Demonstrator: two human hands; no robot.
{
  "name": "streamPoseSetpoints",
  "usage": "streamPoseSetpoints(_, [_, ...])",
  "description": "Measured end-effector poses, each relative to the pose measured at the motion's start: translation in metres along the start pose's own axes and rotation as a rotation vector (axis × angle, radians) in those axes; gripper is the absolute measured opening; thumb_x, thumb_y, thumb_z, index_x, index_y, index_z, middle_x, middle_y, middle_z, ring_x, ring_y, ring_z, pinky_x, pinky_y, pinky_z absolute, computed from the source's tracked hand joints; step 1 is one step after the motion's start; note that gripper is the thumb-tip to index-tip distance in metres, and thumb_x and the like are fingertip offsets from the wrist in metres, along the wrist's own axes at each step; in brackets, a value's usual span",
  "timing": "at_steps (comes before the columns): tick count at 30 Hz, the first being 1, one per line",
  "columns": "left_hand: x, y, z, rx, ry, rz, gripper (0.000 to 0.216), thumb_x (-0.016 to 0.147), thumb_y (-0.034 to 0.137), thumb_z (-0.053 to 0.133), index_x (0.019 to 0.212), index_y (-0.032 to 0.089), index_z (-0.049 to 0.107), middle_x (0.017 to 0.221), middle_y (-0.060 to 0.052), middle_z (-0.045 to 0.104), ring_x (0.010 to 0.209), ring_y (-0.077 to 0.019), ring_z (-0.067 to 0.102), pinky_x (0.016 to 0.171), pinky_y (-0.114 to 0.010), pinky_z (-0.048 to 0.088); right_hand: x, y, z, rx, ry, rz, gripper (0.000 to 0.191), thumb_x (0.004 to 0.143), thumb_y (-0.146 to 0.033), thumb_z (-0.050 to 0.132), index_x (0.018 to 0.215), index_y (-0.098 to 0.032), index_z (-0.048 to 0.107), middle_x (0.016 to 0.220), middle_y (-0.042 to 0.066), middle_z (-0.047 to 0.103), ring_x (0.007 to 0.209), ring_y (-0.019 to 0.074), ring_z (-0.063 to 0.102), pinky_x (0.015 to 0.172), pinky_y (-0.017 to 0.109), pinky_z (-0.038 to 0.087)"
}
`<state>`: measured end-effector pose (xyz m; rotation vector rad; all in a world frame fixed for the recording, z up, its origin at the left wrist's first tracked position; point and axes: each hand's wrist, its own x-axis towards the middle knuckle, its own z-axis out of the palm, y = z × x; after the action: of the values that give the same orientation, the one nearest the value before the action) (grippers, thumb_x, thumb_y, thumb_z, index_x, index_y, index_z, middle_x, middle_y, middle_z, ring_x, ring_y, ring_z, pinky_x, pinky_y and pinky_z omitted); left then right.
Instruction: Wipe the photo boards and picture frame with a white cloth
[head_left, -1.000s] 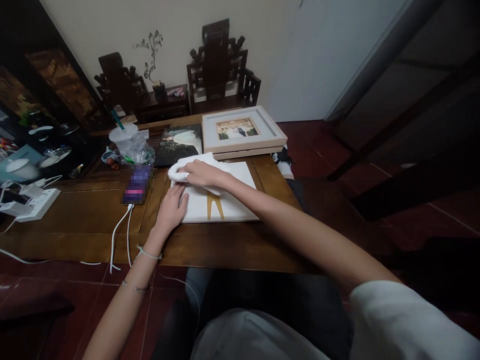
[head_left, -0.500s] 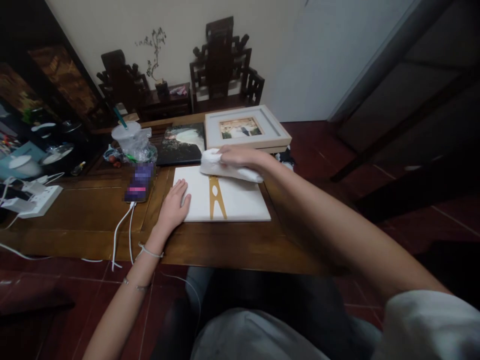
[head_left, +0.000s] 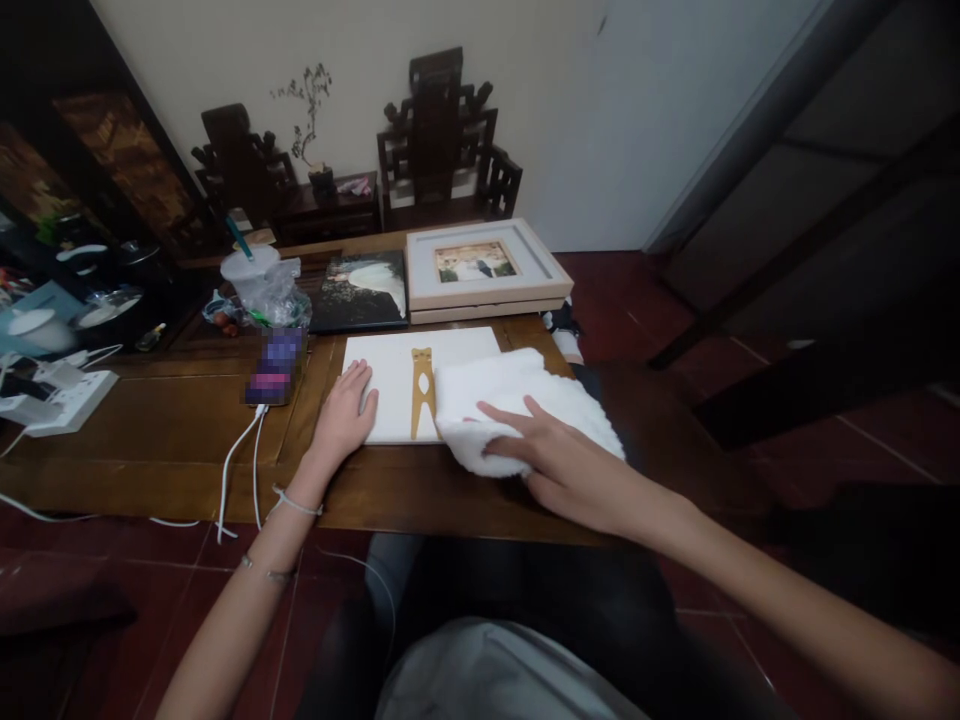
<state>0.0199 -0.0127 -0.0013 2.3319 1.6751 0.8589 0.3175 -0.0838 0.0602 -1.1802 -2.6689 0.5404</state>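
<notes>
A flat white board (head_left: pixel 386 400) lies on the wooden table, with a gold-coloured bracket (head_left: pixel 421 392), long and forked at the near end, running down its middle. My left hand (head_left: pixel 349 405) rests flat on the board's left edge, fingers stretched out and holding nothing. Over the board's right part and near corner spreads a fluffy white cloth (head_left: pixel 517 390). My right hand (head_left: pixel 544 450) grips this cloth from the near side, with part of it bunched under the fingers. The cloth hides the board's right edge.
Behind the board sit a framed picture (head_left: pixel 487 290) and a dark photo panel (head_left: pixel 361 290). To the left are a phone (head_left: pixel 276 368) on white cables, a plastic cup (head_left: pixel 251 268) with a straw, and a power strip (head_left: pixel 75 400). The table's front edge (head_left: pixel 420 515) is close to my body.
My right hand has moved the cloth from the board's far edge towards me and to the right. The cloth now lies more spread out. My left hand has stayed in place.
</notes>
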Motion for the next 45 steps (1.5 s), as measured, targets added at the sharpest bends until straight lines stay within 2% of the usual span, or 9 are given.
streamPoseSetpoints(4, [0.0, 0.0, 0.0, -0.014, -0.007, -0.005, 0.043, 0.092, 0.024, 0.045, 0.131, 0.011, 0.059, 0.146, -0.017, 0.054, 0.141, -0.0295, 0.044, 0.119, -0.051, 0.033, -0.001, 0.007, -0.011, 0.028, -0.033, -0.026, 0.056, 0.064, -0.002, 0.042, 0.108, -0.025, 0.07, 0.135, 0.007, 0.064, 0.138, 0.028, 0.045, 0.118, 0.055, 0.026])
streamPoseSetpoints(9, [0.001, -0.001, -0.001, -0.026, -0.013, -0.018, 0.044, 0.092, 0.025, 0.046, 0.13, 0.007, 0.059, 0.146, -0.02, 0.052, 0.141, -0.0295, 0.044, 0.119, -0.05, 0.032, 0.047, 0.039, -0.028, 0.038, 0.005, 0.045, 0.055, 0.07, -0.008, 0.042, 0.115, -0.022, 0.069, 0.115, 0.006, 0.072, 0.112, 0.0298, 0.063, 0.102, 0.047, 0.045])
streamPoseSetpoints(16, [0.0, -0.003, -0.001, -0.03, 0.004, -0.006, 0.043, 0.092, 0.025, 0.046, 0.13, 0.01, 0.059, 0.145, -0.018, 0.054, 0.141, -0.0277, 0.045, 0.119, -0.051, 0.033, 0.093, 0.063, -0.038, 0.055, 0.063, 0.028, 0.049, 0.071, -0.008, 0.041, 0.109, -0.019, 0.07, 0.115, 0.008, 0.072, 0.104, 0.0277, 0.064, 0.096, 0.042, 0.045])
streamPoseSetpoints(19, [0.0, -0.002, -0.002, -0.026, -0.001, -0.008, 0.042, 0.092, 0.025, 0.046, 0.129, 0.009, 0.059, 0.145, -0.019, 0.054, 0.141, -0.028, 0.044, 0.119, -0.05, 0.033, 0.086, 0.056, -0.021, -0.002, 0.089, 0.025, 0.057, 0.07, -0.005, 0.04, 0.12, -0.016, 0.066, 0.123, 0.014, 0.069, 0.12, 0.0312, 0.059, 0.106, 0.054, 0.039])
streamPoseSetpoints(22, [0.0, -0.001, -0.003, -0.026, -0.006, -0.011, 0.042, 0.092, 0.025, 0.046, 0.129, 0.009, 0.059, 0.145, -0.019, 0.054, 0.141, -0.0285, 0.044, 0.119, -0.05, 0.034, 0.063, 0.04, -0.004, -0.041, 0.065, 0.02, 0.059, 0.069, -0.003, 0.04, 0.122, -0.013, 0.063, 0.134, 0.02, 0.061, 0.141, 0.0334, 0.04, 0.113, 0.066, 0.024])
streamPoseSetpoints(25, [0.0, 0.0, -0.003, -0.03, -0.003, -0.011, 0.042, 0.092, 0.025, 0.047, 0.13, 0.012, 0.059, 0.145, -0.017, 0.055, 0.141, -0.0286, 0.044, 0.119, -0.051, 0.033, 0.033, 0.017, -0.005, 0.025, -0.003, -0.013, 0.058, 0.066, -0.002, 0.041, 0.116, -0.017, 0.065, 0.135, 0.016, 0.062, 0.145, 0.0311, 0.032, 0.115, 0.066, 0.021])
streamPoseSetpoints(31, [-0.001, -0.001, -0.001, -0.042, 0.003, -0.014, 0.041, 0.092, 0.024, 0.046, 0.13, 0.014, 0.059, 0.145, -0.015, 0.055, 0.142, -0.0289, 0.043, 0.119, -0.052, 0.033, 0.0, -0.003, -0.036, 0.106, -0.176, -0.067, 0.048, 0.067, -0.003, 0.04, 0.094, -0.028, 0.07, 0.091, 0.003, 0.073, 0.099, 0.0242, 0.067, 0.107, 0.045, 0.042])
streamPoseSetpoints(40, [-0.001, -0.003, 0.0, -0.038, 0.015, -0.009, 0.041, 0.092, 0.024, 0.047, 0.129, 0.012, 0.06, 0.144, -0.017, 0.055, 0.14, -0.0286, 0.045, 0.118, -0.051, 0.034, 0.076, 0.065, -0.031, -0.002, 0.029, 0.0, 0.052, 0.072, -0.01, 0.041, 0.114, -0.022, 0.069, 0.114, 0.007, 0.072, 0.108, 0.0301, 0.062, 0.098, 0.047, 0.044])
streamPoseSetpoints(45, [-0.001, -0.005, 0.001, -0.047, 0.034, -0.002, 0.04, 0.092, 0.025, 0.048, 0.129, 0.015, 0.06, 0.144, -0.015, 0.056, 0.14, -0.0276, 0.046, 0.118, -0.051, 0.036, 0.095, 0.07, -0.018, -0.091, 0.094, -0.036, 0.055, 0.069, -0.004, 0.04, 0.116, -0.019, 0.064, 0.123, 0.012, 0.068, 0.124, 0.0301, 0.056, 0.108, 0.056, 0.035])
